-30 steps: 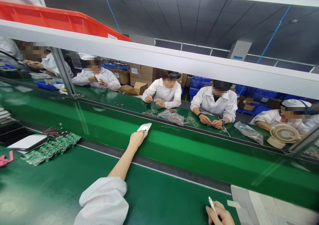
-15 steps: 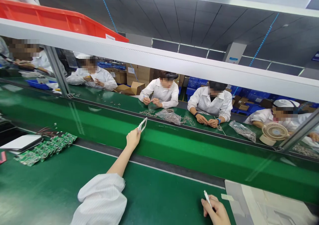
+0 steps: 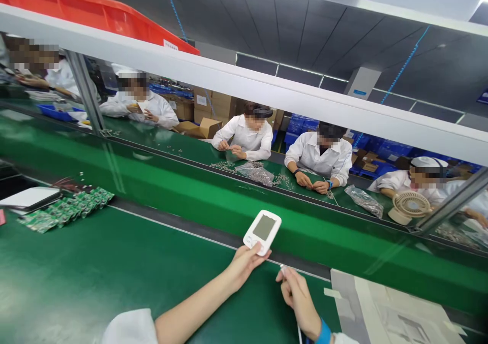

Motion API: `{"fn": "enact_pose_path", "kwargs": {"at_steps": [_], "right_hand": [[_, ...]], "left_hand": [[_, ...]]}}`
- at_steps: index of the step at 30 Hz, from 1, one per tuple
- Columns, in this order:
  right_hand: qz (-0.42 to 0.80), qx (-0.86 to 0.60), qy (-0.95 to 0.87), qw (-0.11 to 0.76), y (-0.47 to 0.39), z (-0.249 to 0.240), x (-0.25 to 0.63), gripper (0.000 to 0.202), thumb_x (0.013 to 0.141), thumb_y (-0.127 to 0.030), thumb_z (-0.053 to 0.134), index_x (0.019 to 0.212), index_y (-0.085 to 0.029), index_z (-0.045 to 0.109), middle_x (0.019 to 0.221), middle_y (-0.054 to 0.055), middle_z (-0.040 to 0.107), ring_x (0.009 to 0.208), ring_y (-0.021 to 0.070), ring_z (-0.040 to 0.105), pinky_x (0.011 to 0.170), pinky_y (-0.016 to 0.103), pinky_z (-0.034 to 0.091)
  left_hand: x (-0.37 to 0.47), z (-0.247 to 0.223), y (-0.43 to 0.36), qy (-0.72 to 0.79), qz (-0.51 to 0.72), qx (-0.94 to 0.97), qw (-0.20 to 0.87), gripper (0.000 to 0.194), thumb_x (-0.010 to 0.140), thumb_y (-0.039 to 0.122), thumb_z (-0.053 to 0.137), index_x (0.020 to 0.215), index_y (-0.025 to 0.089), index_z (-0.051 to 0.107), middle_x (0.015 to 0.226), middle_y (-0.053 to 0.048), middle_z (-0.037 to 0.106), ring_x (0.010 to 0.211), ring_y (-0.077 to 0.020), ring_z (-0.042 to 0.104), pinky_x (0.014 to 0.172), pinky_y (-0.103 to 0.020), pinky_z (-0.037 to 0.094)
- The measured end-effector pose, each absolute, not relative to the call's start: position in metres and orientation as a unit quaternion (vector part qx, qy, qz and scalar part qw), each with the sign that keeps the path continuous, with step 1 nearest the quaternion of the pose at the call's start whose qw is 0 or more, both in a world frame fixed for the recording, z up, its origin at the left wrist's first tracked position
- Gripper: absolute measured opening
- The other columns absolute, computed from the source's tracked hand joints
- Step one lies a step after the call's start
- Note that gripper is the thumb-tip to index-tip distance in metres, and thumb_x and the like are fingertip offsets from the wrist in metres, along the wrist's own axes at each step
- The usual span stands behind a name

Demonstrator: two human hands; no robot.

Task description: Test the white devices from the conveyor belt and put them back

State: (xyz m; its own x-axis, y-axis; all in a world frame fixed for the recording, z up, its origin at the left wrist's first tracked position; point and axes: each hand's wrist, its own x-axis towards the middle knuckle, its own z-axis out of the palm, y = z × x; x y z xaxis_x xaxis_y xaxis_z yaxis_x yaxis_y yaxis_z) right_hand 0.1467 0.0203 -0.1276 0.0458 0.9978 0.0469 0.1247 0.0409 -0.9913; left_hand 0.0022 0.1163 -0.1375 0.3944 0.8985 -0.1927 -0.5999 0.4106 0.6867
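My left hand (image 3: 249, 262) grips a small white handheld device (image 3: 271, 238) by its lower end, the thumb lying on its front near the buttons. The device's grey screen (image 3: 264, 227) faces me and looks blank. To the right and a little lower, my right hand (image 3: 299, 293) pinches a white cable plug (image 3: 282, 268) between thumb and fingers. Its white cable (image 3: 299, 335) hangs below the hand at the wrist. A blue band (image 3: 323, 332) circles that wrist. The plug and the device are apart.
Green circuit boards (image 3: 72, 209) lie in a row at the left, near a white flat panel (image 3: 28, 197). A taped sheet (image 3: 366, 308) covers the bench at right. Beyond the green divider (image 3: 171, 191), several co-workers in white sit. A red tray (image 3: 95, 11) rests overhead.
My left hand has come down and right, turning the device so its screen faces me. My right hand has moved up and left with the plug, closer to the device.
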Motion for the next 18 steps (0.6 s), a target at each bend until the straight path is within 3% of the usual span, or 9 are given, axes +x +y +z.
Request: {"fn": "enact_pose_path", "kwargs": {"at_steps": [7, 13, 18], "right_hand": [[0.488, -0.508, -0.529, 0.473, 0.033, -0.144, 0.135, 0.039, 0.089, -0.046, 0.036, 0.072, -0.015, 0.053, 0.037, -0.011, 0.026, 0.034, 0.0055, 0.021, 0.038, 0.022, 0.014], [0.478, -0.508, -0.548, 0.462, 0.033, -0.145, 0.14, 0.037, 0.089, -0.046, 0.036, 0.073, -0.016, 0.051, 0.036, -0.011, 0.028, 0.033, 0.0055, 0.024, 0.037, 0.021, 0.017], [0.461, -0.513, -0.566, 0.451, 0.034, -0.146, 0.139, 0.037, 0.089, -0.046, 0.035, 0.072, -0.017, 0.051, 0.037, -0.01, 0.03, 0.034, 0.0059, 0.026, 0.037, 0.021, 0.018]], "left_hand": [[-0.01, -0.138, 0.093, 0.218, 0.466, 0.26, 0.817, 0.025, 0.077, 0.02, 0.065, 0.097, 0.006, 0.062, 0.103, -0.015, 0.064, 0.094, -0.0229, 0.061, 0.095, -0.04, 0.043], [-0.009, -0.142, 0.096, 0.233, 0.429, 0.314, 0.814, 0.029, 0.078, 0.021, 0.064, 0.101, 0.006, 0.061, 0.1, -0.016, 0.065, 0.085, -0.0216, 0.063, 0.09, -0.04, 0.046], [-0.008, -0.14, 0.093, 0.233, 0.423, 0.325, 0.813, 0.029, 0.077, 0.021, 0.064, 0.102, 0.006, 0.062, 0.104, -0.016, 0.063, 0.093, -0.0233, 0.061, 0.091, -0.041, 0.044]]}}
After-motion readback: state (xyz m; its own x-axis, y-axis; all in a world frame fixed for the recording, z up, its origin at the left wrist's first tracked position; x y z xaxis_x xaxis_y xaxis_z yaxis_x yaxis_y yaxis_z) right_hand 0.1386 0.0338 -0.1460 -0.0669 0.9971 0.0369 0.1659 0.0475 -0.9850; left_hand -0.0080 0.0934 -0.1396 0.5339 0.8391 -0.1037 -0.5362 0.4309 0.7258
